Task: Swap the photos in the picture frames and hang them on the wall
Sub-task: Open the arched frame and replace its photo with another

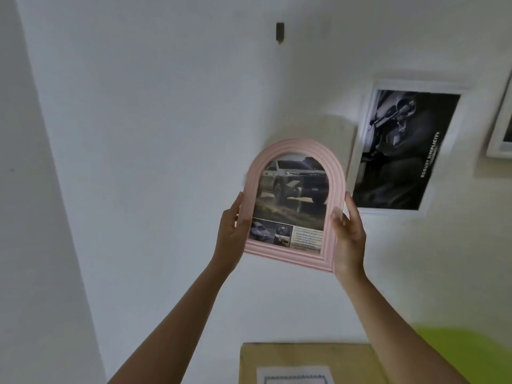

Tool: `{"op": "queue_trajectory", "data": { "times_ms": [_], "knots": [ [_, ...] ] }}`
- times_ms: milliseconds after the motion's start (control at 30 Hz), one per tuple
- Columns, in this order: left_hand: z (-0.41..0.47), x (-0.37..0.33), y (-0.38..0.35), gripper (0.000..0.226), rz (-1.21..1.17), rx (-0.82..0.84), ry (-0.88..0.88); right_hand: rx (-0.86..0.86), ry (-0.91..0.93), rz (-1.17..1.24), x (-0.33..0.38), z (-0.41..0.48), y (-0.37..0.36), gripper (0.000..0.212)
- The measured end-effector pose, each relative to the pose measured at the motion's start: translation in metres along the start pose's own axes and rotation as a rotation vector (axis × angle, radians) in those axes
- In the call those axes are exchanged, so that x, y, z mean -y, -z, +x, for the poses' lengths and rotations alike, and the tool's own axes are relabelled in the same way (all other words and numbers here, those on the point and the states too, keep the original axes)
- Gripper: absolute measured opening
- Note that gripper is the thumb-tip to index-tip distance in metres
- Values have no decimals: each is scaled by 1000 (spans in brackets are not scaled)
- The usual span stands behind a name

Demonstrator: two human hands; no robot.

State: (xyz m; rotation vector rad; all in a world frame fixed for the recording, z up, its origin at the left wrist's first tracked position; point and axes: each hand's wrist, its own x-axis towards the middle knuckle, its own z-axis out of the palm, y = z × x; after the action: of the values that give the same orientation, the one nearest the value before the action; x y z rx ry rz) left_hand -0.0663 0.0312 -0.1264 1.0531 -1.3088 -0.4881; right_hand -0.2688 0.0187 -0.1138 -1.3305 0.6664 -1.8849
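Pink arched frame (288, 254), ridged, seemingly plastic, is gripped by left hand (231, 231) and right hand (347, 234), two white rectangular frames (415, 87) at two o'clock.

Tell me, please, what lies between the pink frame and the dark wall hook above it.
Bare white wall separates hook and pink frame, in the head view.

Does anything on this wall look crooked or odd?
In the white frame on the wall, the photo's lettering runs sideways, so it may sit rotated. The pink arched frame is unhung, held slightly tilted by left hand and right hand.
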Motion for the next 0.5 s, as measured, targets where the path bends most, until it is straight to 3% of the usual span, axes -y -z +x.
{"op": "queue_trajectory", "data": {
  "times_ms": [100, 300, 500],
  "knots": [
    [-33, 9, -16, 45, 152, -59, 32, -17, 27, -136, -15, -37, 22, 47],
    [-67, -52, -87, 54, -123, 220, 93, 173, 302, -526, -17, -81, 78, 47],
    [-109, -97, -160, 72, 45, 152, 205, 347, 495, -885, 5, -93, 155, 46]
  ]
}}
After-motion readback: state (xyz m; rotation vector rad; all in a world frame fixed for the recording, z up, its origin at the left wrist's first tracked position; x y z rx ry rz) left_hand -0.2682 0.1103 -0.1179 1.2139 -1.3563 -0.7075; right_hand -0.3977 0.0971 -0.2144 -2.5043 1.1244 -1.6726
